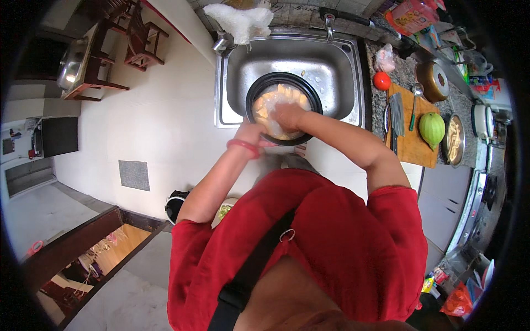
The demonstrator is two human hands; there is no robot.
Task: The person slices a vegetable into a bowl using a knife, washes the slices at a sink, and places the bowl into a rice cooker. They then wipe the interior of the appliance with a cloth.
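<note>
A round black pot (283, 76) is held over the near edge of the steel sink. Cloudy water and yellow-orange chunks of food (297, 96) fill it. My left hand (252, 134), with a pink bangle at the wrist, grips the pot's near left rim. From the right, my right hand (287, 117) reaches down into the pot among the chunks. Its fingertips are hidden by the water and food, so their closure does not show.
Around the pot is the sink (234, 60), with a faucet (329, 25) behind. On the right counter, a cutting board (422, 151) bears a cleaver (397, 113) and a green gourd (432, 130); a tomato (381, 81) and a bowl of pale strips (454, 140) are beside it.
</note>
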